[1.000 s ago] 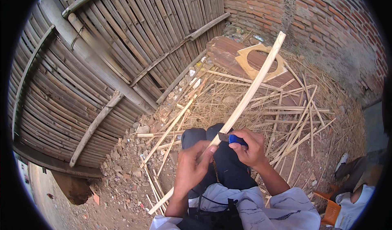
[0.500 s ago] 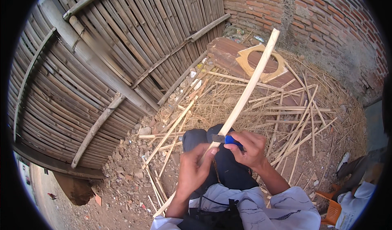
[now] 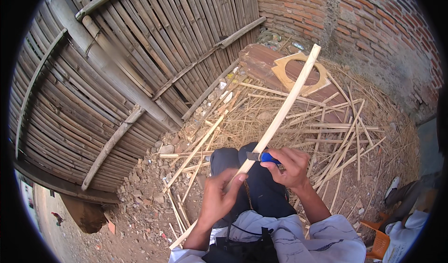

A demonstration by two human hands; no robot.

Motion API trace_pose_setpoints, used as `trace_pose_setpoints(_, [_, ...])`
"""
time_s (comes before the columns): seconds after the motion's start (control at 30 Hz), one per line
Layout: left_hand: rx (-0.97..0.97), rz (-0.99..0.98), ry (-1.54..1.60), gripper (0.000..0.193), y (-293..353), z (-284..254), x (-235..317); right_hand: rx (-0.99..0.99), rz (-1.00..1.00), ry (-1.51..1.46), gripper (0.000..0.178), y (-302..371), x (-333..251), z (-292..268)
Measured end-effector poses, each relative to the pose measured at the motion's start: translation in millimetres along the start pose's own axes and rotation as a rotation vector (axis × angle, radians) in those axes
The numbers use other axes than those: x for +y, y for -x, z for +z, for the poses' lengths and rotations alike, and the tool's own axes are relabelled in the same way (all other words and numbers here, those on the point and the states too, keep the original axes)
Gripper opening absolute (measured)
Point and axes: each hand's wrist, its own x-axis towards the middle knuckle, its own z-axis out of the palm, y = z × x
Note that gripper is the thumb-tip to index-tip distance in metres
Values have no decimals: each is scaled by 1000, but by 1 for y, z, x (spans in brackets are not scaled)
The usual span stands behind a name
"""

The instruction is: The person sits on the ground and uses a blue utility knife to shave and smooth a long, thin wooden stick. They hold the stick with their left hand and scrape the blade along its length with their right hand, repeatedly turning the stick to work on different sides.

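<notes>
A long pale strip of wood (image 3: 285, 108) slants from beside my left forearm up and away to the right. My left hand (image 3: 219, 193) is closed round its lower part, above my knees. In my right hand (image 3: 290, 168) is a knife with a blue handle (image 3: 269, 158). Its short, dark, broad blade (image 3: 253, 156) lies across the strip, just beyond my left hand. My right fingers wrap the handle and hide part of it.
Many thin wood strips (image 3: 345, 151) lie on straw and rubble ahead. Behind them are a brown board (image 3: 256, 60) and a wooden piece with a round hole (image 3: 281, 78). A bamboo wall (image 3: 135, 43) stands left, a brick wall (image 3: 373, 29) right. Another person sits near an orange chair (image 3: 380, 244).
The strip's far end has dipped lower in the picture. The blade and my right hand have shifted slightly right and up along the strip, while my left hand keeps its grip.
</notes>
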Motion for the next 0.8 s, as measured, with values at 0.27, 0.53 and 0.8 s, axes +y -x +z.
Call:
trace_pose_setpoints(0.27, [-123, -182, 39, 17, 30, -27, -45, 280, 340, 25, 30, -35, 104, -17])
trace_pose_setpoints(0.53, [-132, -259, -149, 20, 43, -61, -76, 368, 728, 75, 40, -21, 261, -71])
trace_pose_setpoints(0.8, [-77, -246, -37, 18, 22, -40, -70, -26, 914, -577, 39, 18, 149, -22])
